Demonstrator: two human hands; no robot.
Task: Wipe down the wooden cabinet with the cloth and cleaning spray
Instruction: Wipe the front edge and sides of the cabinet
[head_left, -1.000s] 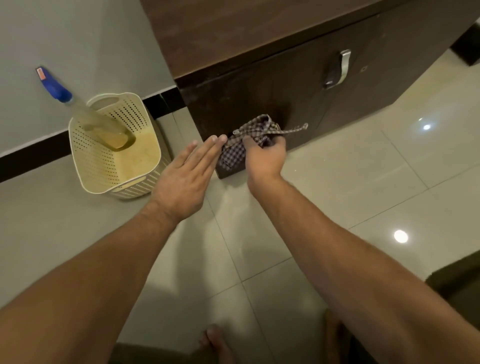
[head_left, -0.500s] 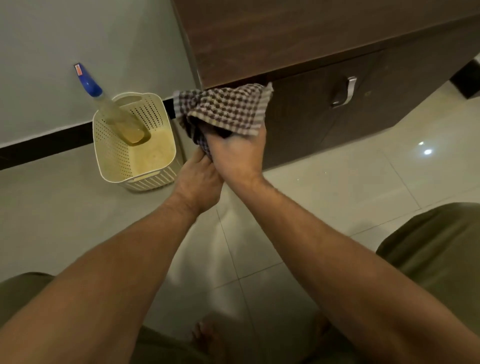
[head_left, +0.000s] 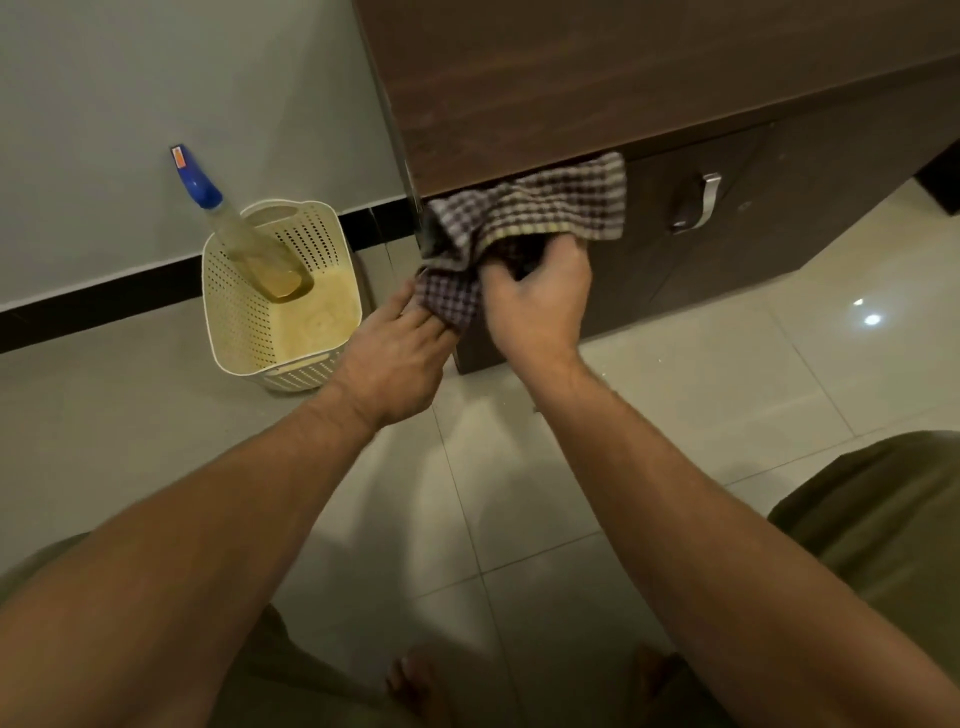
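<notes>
The checked cloth (head_left: 540, 213) sits just above the centre of the frame, bunched and spread against the front edge of the dark wooden cabinet (head_left: 597, 78), at its left corner. The right hand (head_left: 537, 299) grasps the cloth from below, fingers curled up into its folds. The left hand (head_left: 400, 353) reaches in from the lower left and pinches the cloth's hanging lower corner between its fingertips. The cabinet fills the upper right of the frame; a metal handle (head_left: 698, 202) shows on its front, right of the cloth. At centre left a cream perforated basket (head_left: 234, 312) stands on the tiled floor (head_left: 701, 389) beside the cabinet's corner, near the wall. The spray bottle (head_left: 244, 228) with a blue nozzle leans inside it, well apart from both hands
</notes>
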